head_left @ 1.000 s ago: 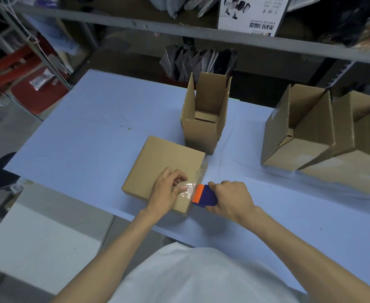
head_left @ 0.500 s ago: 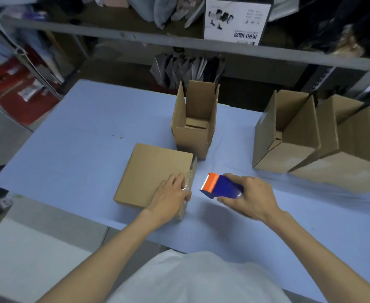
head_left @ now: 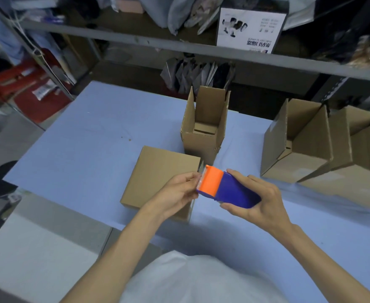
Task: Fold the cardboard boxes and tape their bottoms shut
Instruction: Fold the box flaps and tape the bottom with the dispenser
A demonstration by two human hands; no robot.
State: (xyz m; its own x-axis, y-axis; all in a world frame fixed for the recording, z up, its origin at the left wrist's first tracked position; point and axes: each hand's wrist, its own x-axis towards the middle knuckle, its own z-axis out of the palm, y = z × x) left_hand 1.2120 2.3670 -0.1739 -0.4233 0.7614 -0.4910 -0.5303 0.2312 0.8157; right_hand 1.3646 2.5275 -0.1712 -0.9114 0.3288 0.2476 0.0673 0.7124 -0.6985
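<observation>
Blue table (head_left: 92,149), cardboard boxes (head_left: 206,136), shelf (head_left: 136,43) w/ bags (head_left: 192,75)

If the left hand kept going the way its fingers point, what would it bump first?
The tape dispenser: the left hand points straight at its orange end, fingertips seemingly touching it. The right hand holds it.

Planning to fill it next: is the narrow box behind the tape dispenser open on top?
Open. The narrow box stands upright, its top flaps raised, and its inside bottom shows.
</observation>
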